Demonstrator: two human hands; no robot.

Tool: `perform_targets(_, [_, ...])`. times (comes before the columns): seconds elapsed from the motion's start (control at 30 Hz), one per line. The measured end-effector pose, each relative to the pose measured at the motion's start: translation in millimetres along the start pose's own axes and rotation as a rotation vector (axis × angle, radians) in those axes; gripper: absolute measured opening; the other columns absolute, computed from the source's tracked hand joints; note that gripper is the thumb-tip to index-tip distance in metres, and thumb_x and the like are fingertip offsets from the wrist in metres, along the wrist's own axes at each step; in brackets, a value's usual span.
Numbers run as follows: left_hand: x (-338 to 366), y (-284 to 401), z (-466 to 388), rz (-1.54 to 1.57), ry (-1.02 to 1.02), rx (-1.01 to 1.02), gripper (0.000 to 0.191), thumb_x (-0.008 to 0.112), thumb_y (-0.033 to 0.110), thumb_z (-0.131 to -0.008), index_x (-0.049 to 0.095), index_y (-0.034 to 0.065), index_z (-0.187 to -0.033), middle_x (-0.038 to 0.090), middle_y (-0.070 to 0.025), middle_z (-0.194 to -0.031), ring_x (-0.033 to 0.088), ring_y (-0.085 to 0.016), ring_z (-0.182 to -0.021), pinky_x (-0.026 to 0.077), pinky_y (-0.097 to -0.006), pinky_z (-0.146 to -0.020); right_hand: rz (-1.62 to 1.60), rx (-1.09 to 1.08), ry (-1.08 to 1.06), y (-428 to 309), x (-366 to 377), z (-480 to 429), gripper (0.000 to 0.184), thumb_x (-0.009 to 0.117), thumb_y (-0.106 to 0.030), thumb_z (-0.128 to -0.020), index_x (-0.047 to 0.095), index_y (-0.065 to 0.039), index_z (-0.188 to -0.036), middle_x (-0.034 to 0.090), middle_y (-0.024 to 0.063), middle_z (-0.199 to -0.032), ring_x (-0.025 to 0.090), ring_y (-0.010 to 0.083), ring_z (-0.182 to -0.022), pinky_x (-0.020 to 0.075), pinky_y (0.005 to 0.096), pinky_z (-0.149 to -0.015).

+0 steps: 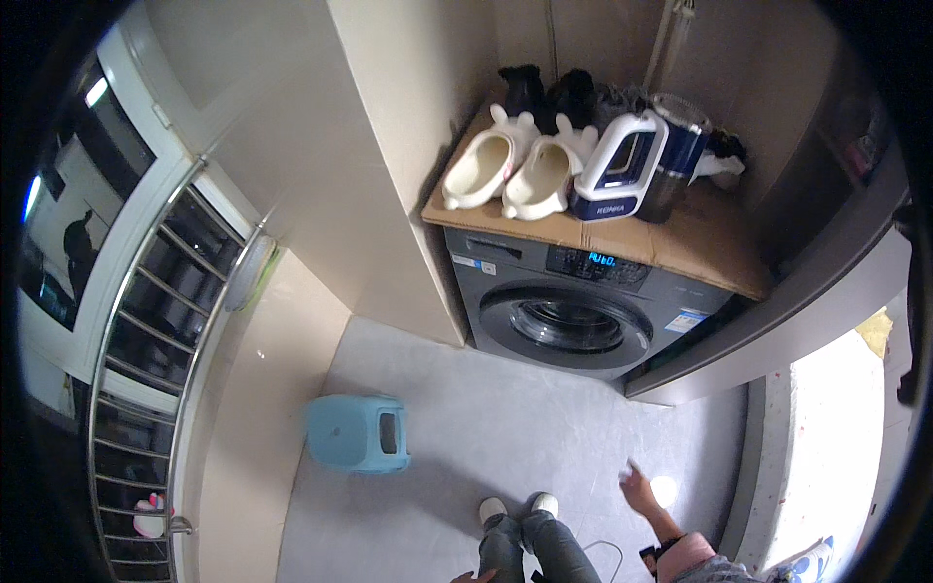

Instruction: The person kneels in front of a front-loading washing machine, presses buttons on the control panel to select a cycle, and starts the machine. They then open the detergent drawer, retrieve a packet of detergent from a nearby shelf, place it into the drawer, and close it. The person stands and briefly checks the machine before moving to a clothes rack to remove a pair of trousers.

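My right hand [637, 492] reaches out over the grey floor at the lower right. It is blurred, and I cannot make out whether anything small is in its fingers. At the bottom edge, beside my left trouser leg, only part of my left hand [475, 577] shows. Ahead stands a dark grey front-loading washing machine [466, 280], its round door [565, 326] closed and its control panel [599, 265] lit. A cardboard sheet [703, 237] covers its top. On that rest two cream slippers [477, 175] [538, 182] and a white and blue Konka handheld vacuum cleaner [609, 206].
A light blue plastic stool [342, 433] stands on the floor to the left. Metal window rails [149, 353] run along the left wall. Dark shoes [523, 89] sit behind the slippers. A curved cabinet side [736, 353] borders the right. A thin cable [609, 543] lies near my feet.
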State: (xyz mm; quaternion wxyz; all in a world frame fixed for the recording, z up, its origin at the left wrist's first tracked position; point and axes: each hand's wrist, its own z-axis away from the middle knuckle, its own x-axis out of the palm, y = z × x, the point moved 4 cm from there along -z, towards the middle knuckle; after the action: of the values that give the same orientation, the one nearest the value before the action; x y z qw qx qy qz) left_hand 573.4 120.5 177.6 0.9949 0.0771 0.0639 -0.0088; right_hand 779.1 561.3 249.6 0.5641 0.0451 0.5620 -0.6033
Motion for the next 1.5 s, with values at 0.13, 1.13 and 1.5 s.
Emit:
perform_targets(0.13, [29, -63, 11, 0.516, -0.018, -0.021, 0.076, 0.060, 0.054, -0.085, 0.036, 0.0093, -0.142, 0.058, -0.0295, -0.116, 0.059, -0.041, -0.102, 0.045, -0.0475, -0.089, 0.295, -0.266, -0.290, 60, 38, 87, 0.019, 0.057, -0.019, -0.085, 0.068, -0.004, -0.089, 0.066, 0.0166, -0.108, 0.063, 0.0338, -0.097, 0.0533, 0.0397, -0.083])
perform_targets(1.13, [585, -3, 264, 1.598, 0.731, -0.431, 0.042, 0.070, 0.030, -0.083, 0.062, 0.0031, -0.115, 0.068, -0.0120, -0.107, 0.066, -0.023, -0.085, 0.054, -0.0311, -0.083, 0.562, -0.494, -1.348, -141, 215, 59, 0.025, 0.057, -0.024, -0.088, 0.064, 0.000, -0.091, 0.065, 0.0162, -0.082, 0.064, 0.0249, -0.076, 0.0508, 0.0386, -0.065])
perform_targets(1.5, [673, 35, 288, 1.982, 1.197, -0.406, 0.049, 0.071, 0.026, -0.082, 0.054, 0.0017, -0.121, 0.065, -0.0170, -0.110, 0.065, -0.029, -0.088, 0.052, -0.0335, -0.084, 0.654, -0.782, -1.421, -158, 223, 221, 0.031, 0.059, -0.028, -0.089, 0.062, -0.003, -0.107, 0.062, 0.0171, -0.099, 0.060, 0.0262, -0.093, 0.0492, 0.0426, -0.078])
